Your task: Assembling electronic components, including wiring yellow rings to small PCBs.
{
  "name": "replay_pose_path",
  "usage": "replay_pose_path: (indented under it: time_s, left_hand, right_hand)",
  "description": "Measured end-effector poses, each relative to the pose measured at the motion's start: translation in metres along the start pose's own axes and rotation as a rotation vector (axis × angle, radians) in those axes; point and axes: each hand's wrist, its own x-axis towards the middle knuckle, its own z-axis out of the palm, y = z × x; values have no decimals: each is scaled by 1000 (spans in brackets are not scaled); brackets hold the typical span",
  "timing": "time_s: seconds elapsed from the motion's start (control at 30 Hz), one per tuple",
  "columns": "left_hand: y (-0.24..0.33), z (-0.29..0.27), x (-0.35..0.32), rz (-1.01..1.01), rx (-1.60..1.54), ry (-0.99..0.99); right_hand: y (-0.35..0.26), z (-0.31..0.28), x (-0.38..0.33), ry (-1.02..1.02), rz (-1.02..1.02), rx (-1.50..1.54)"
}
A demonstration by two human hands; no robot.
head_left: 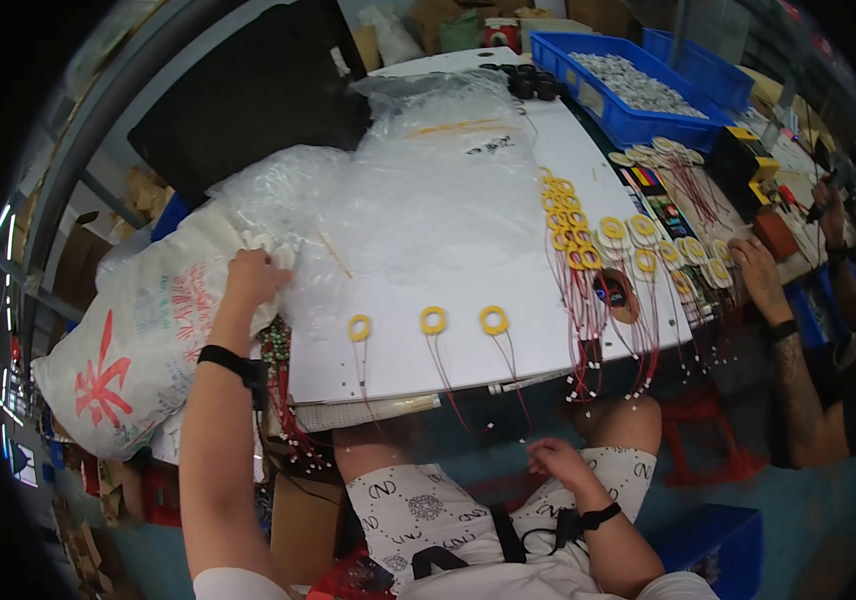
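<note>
My left hand (256, 276) reaches to the mouth of a white woven sack (163, 325) with red markings, its fingers bent down among small whitish pieces at the opening. What its fingertips grip is hidden. Above my lap, below the table's front edge, my right hand (558, 464) is loosely curled with its fingers apart and nothing visible in them. Three yellow ring coils with thin red wires lie spaced in a row on the white tabletop: a left one (359, 327), a middle one (433, 320) and a right one (493, 320).
Clear plastic sheeting (428, 180) covers much of the table. Stacked yellow coils (570, 225) lie at the right, their wires hanging over the edge. A blue bin (638, 85) of pale pieces stands far right. A co-worker's hand (758, 270) is beside coils on white discs (643, 230).
</note>
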Motion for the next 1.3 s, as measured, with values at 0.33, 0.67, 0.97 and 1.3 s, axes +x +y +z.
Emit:
replay_pose_path:
  time_s: [0.33, 0.67, 0.97, 1.3]
  left_hand:
    - [-44, -8, -2, -60, -229, 336]
    - [113, -92, -221, -252, -1793, 79]
    - [147, -33, -282, -533, -2116, -357]
    - [151, -21, -283, -461, -2123, -447]
  right_hand:
    - [-142, 68, -110, -223, -511, -815]
    - [-289, 126, -90, 785, -912, -703]
    - [-290, 125, -57, 851, -755, -925]
    - [-289, 133, -50, 728, -811, -709]
